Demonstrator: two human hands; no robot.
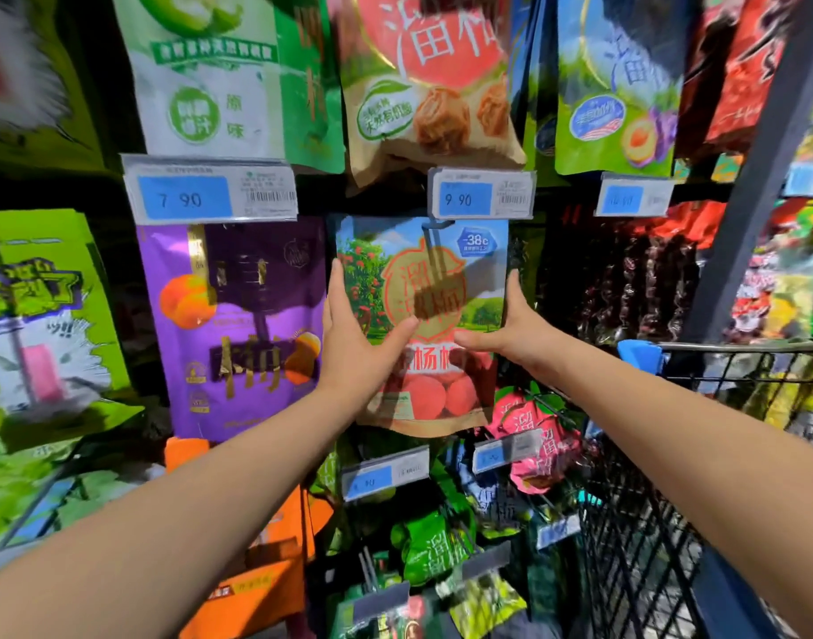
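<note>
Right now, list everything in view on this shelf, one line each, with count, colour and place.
fruit snack bag: one, blue, green and red, centre, under the 9.90 tag
purple bag: one, purple with gold, left of it
green and white bag: one, top left
tan bag: one, tan with pink fruit, top centre
price tags: two readable, blue, 7.90 and 9.90, between the rows
orange bags: count unclear, orange, bottom left
shopping cart: one, black wire with blue handle, right
left hand: one, grips the snack bag's left edge
right hand: one, grips its right edge
</note>
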